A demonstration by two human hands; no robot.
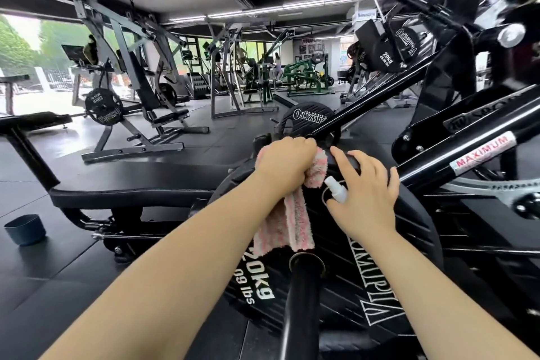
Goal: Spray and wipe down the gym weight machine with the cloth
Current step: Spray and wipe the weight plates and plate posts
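A black 20kg weight plate (pixel 377 269) sits on the machine's loading bar (pixel 304 301) right in front of me. My left hand (pixel 285 162) grips a pink and white striped cloth (pixel 287 222) against the plate's top rim, and the rest of the cloth hangs down over the plate's face. My right hand (pixel 365 193) holds a small white spray bottle (pixel 336 189) under the palm, its index finger stretched out onto the rim beside the cloth.
The machine's black frame arm (pixel 479 152) with a MAXIMUM label rises to the right. A black padded bench (pixel 131 181) lies to the left, with a dark blue cup (pixel 24 229) on the floor. Other weight machines (pixel 137 90) fill the room behind.
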